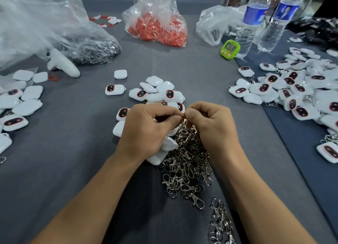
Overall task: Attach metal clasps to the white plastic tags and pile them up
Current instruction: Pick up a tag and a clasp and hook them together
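My left hand and my right hand meet at the table's middle, fingertips together, pinching a small metal clasp between them. My left hand's curled fingers also hold a white plastic tag, mostly hidden under the palm. Below the hands lies a heap of loose metal clasps. White tags with dark oval faces lie in a loose pile just beyond the hands. A large pile of tags with clasps attached spreads over the right side.
More white tags lie at the left edge. A clear bag of metal clasps and a white controller sit back left. A bag of red parts, a green timer and two water bottles stand at the back.
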### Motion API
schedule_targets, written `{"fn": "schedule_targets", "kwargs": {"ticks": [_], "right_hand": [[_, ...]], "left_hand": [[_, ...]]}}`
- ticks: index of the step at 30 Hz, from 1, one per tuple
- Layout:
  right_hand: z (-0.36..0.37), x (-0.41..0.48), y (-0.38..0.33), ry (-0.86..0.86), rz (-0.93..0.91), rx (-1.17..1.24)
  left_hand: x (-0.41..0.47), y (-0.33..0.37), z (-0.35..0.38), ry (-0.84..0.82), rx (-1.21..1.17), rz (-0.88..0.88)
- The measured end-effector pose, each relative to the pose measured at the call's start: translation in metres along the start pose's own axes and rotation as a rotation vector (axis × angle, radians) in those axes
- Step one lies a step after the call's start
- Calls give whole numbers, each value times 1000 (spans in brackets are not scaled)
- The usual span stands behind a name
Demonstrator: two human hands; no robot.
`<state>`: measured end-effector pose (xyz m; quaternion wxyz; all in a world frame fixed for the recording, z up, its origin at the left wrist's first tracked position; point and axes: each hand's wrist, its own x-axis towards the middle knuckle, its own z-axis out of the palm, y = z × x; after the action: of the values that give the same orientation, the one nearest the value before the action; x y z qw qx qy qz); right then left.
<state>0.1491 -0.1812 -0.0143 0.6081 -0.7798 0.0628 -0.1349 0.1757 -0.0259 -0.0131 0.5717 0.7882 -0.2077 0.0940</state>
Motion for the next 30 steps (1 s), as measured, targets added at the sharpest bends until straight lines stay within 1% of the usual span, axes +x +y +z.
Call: {"fn": "schedule_targets", "kwargs": {"ticks": [5, 7, 10, 11, 14, 15, 19, 22, 27, 30], "right_hand": [[-3, 1, 1, -131, 36, -96], [-4, 0, 2, -175, 41, -110], [-6, -1, 2, -208, 28, -112], [-6, -2, 3, -187, 15, -107], [-8, -4, 4, -14, -56, -154], [-8, -5, 4, 13, -81, -175], [-4, -10, -1, -24, -97, -133], [-4, -11, -2, -24, -101, -147], [-4, -11, -2, 46, -137, -234], [-1, -14, -4, 109, -183, -264]], "left_hand": [[-6, 2, 3, 73, 181, 116], [-8, 2, 3, 82, 189, 149], [-8, 3, 3, 57, 144, 110], [-7, 3, 2, 54, 138, 87], [-6, 4, 1, 80, 172, 43], [-6, 5, 0, 93, 179, 24], [-7, 7, 2, 138, 188, -15], [-6, 7, 1, 132, 147, -49], [-2, 3, 0, 79, -23, -126], [-1, 2, 1, 95, -62, -137]]}}
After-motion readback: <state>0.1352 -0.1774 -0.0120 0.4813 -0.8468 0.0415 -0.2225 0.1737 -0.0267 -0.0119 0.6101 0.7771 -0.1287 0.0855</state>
